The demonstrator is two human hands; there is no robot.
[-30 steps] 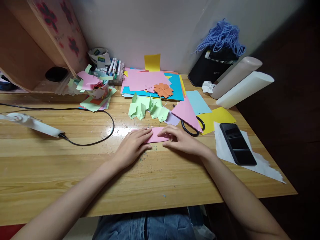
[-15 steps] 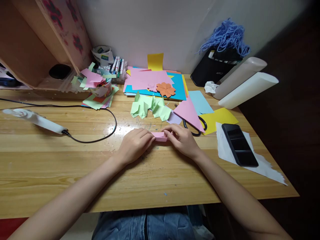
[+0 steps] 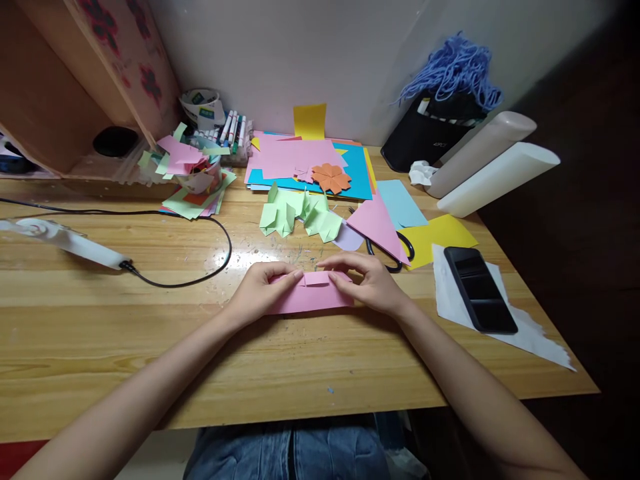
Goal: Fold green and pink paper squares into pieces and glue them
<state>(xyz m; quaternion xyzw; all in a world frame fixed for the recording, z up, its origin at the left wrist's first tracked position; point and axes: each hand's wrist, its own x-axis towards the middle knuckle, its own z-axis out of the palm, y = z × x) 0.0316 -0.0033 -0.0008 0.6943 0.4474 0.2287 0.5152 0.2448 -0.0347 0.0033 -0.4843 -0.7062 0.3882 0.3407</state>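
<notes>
A pink sheet of paper [image 3: 313,299] lies across the middle of the wooden table, with a small folded flap along its far edge. My left hand [image 3: 263,288] grips its left part, thumb on top near the flap. At the right end my right hand [image 3: 367,281] pinches the paper, thumb pressed beside the flap and fingers curled behind. Just beyond my hands stand light green folded paper pieces [image 3: 300,212]. A pink paper triangle [image 3: 379,227] rests over black-handled scissors [image 3: 406,247], beyond my right hand.
An orange paper flower [image 3: 331,179] sits on stacked coloured sheets [image 3: 363,173] at the back. To the right, a black phone [image 3: 480,290] rests on torn white paper [image 3: 530,340]. A white device [image 3: 83,243] with a black cable [image 3: 227,257] lies left. A scrap-filled cup [image 3: 200,179] stands behind.
The pink paper has tipped down toward me, so its broad face now shows below the folded flap. Both thumbs have shifted onto its upper side.
</notes>
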